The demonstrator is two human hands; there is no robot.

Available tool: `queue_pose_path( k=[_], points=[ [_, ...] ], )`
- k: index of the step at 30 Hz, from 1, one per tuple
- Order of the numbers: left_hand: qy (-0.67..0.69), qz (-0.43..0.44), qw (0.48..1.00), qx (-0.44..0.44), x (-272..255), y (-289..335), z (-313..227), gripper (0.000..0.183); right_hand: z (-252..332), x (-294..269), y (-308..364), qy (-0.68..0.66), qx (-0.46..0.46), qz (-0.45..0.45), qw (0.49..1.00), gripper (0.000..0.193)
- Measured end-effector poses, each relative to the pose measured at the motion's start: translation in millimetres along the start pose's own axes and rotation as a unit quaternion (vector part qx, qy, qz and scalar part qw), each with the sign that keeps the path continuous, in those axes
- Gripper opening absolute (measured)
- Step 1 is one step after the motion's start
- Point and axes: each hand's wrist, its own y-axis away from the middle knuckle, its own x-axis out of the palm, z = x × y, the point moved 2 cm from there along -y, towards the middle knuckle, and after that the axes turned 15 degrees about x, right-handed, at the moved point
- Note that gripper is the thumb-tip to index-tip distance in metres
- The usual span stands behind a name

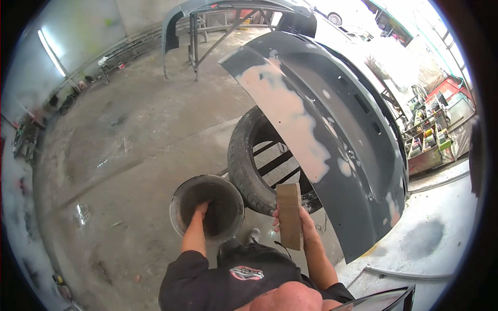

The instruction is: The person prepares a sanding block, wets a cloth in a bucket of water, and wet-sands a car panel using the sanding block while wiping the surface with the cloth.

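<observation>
My left hand (pixel 202 208) reaches down into a round bucket (pixel 182 201) with dark, murky contents. Its fingers are hidden inside, so I cannot tell whether they hold anything. My right hand (pixel 307 224) grips a brown, rectangular sanding block (pixel 289 215) from below, fingers along one side and palm along the other. The block is held upright over my lap, apart from the bucket. Beyond it to the right lies a dark grey car body panel (pixel 358 171) with pale, sanded-looking patches (pixel 290 111).
The panel rests over a tyre (pixel 241 158) standing beside the bucket. Behind are a metal stand (pixel 196 46) carrying another grey car part (pixel 181 15) and a low bench (pixel 135 49) by the left wall. Cluttered shelving (pixel 430 135) stands at the far right.
</observation>
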Motion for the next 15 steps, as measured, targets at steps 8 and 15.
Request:
queue_pose_path(
  k=[8,15],
  points=[
    [-0.275,-0.093,0.879,0.378,-24.5,116.5,-127.3,0.062,1.0,-16.2,6.8,0.012,-0.016,0.094,0.995,0.076],
    [-0.232,-0.313,0.886,0.252,-177.2,271.2,-101.3,0.053,-26.8,20.9,-29.0,-0.117,0.099,0.231,0.961,0.080]
  ],
)
